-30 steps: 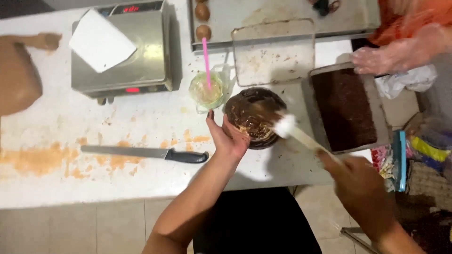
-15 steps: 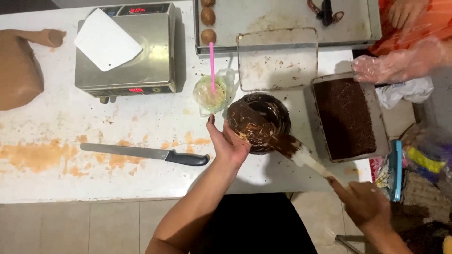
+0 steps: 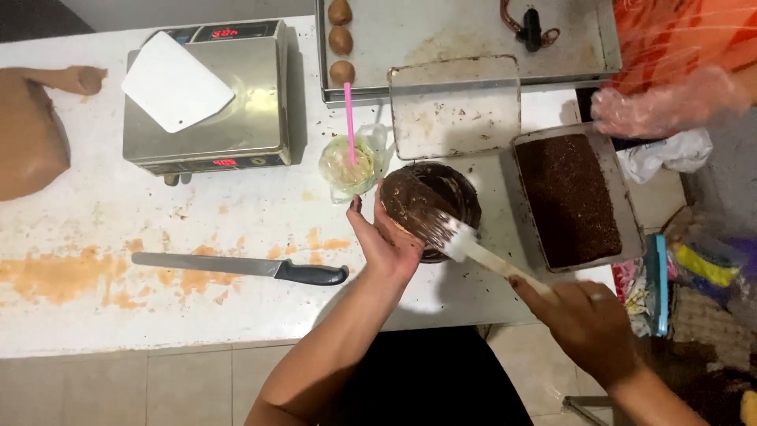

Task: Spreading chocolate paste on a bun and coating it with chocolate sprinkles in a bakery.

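My left hand grips the near-left rim of a dark round bowl smeared with brown chocolate mix and tilts it toward me. My right hand holds a white spatula by its handle, and the blade rests inside the bowl's near side. The bowl sits on the white worktop, between a plastic cup with a pink stick and a rectangular tray filled with dark crumbs.
A black-handled knife lies left of my arm. A steel scale carries a white scraper. A lump of brown dough sits far left. Behind stand a metal sheet tray with brown balls and an empty pan. Another person's gloved hand hovers at right.
The spatula blade has moved from above the bowl's right edge down into the bowl, sweeping across the chocolate. My left hand keeps its hold on the rim.
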